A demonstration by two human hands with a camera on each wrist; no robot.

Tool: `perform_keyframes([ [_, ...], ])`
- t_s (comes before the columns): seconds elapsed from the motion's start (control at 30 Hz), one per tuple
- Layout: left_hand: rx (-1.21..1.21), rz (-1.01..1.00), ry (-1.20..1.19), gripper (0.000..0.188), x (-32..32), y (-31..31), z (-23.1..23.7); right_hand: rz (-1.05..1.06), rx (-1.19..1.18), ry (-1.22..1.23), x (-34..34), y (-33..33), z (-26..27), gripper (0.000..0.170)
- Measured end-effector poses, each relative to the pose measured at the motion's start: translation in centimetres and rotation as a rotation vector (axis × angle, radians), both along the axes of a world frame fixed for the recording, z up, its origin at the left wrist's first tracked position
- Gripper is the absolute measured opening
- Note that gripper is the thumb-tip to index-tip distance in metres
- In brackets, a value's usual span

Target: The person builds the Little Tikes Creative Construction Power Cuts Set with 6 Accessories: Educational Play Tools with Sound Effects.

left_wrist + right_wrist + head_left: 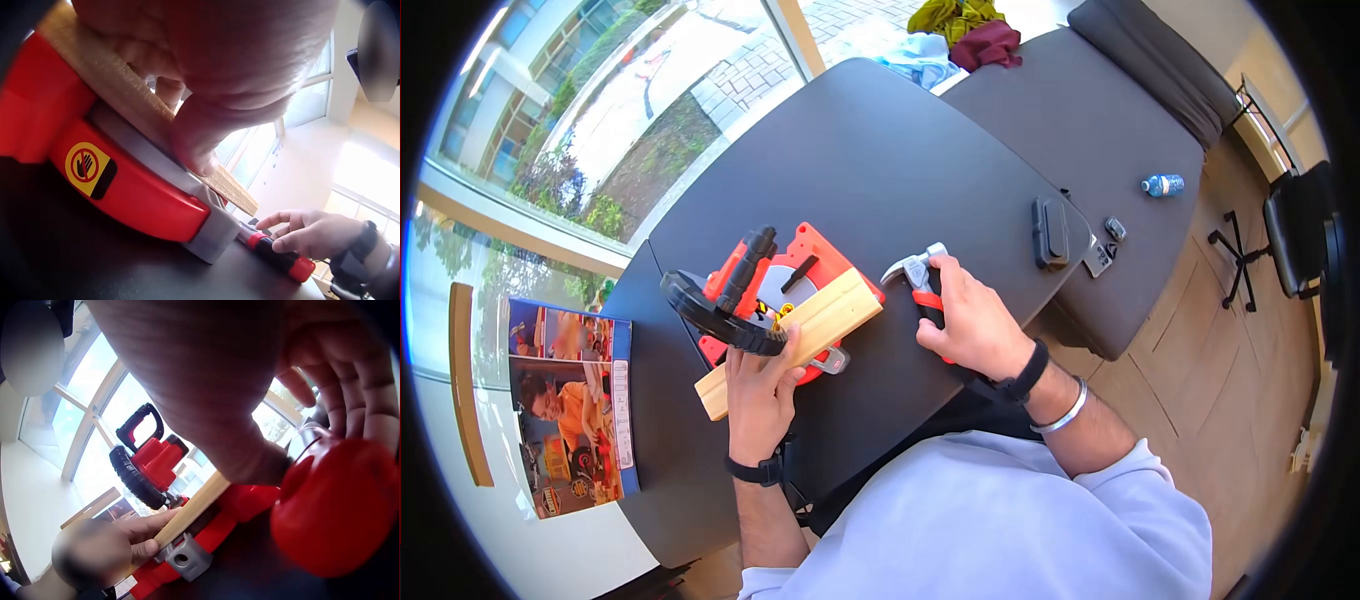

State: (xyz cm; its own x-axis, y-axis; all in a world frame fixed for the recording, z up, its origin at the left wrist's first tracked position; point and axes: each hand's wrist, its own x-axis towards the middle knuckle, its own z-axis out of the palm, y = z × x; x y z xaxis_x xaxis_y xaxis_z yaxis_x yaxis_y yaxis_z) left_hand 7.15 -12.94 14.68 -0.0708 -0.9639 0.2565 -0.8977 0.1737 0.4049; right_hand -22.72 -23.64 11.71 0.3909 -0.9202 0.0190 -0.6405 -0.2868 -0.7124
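1. The left hand (760, 405) has its grip round the wooden board (838, 318), laid across the red toy saw (750, 270) on the counter (880, 190).
2. The right hand's grip (980, 325), loosely parted, surrounds the hammer (930, 312); whether it clasps, I cannot tell.

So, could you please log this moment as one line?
left hand: grips wooden plank on toy saw | right hand: at hammer
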Motion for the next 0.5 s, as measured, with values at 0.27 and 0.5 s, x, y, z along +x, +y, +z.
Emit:
perform_keyframes([
  [0.27, 0.017, 0.040, -0.032, 0.057, -0.1, 0.1, -0.4, 0.016, 0.046, -0.093, -0.9, -1.1, 0.6, 0.055],
  [0.5, 0.061, 0.051, -0.033, 0.055, 0.2, 0.3, -0.2, 0.057, 0.129, -0.061, -0.5, -1.5, 0.7, 0.044],
])
